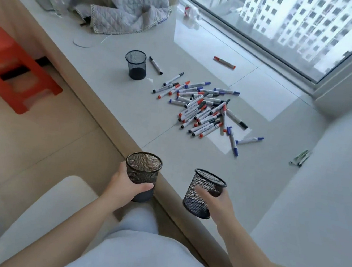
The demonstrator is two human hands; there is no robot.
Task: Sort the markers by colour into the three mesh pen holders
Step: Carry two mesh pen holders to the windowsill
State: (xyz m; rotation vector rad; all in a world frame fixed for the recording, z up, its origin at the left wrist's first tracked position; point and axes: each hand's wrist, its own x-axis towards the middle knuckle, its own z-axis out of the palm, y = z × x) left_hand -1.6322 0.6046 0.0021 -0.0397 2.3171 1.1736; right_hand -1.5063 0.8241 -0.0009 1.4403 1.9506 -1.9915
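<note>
While each marker barrel carries print too small to read, the pile of markers [206,110] sprawls mid-ledge with bare tile [181,41] toward the window [292,26]. Left hand [121,184] has its grip curled round one mesh holder [143,173] at the ledge's near edge; right hand [218,200] has its grip wrapped round a second, tilted holder [203,193]. A third holder [135,64] stands upright, a black marker [155,65] just beside it; a red marker [224,63] lies apart.

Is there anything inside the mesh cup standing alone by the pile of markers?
No markers show in the standing cup; only its dark bottom is visible through the mesh. All markers lie outside on the ledge.
</note>
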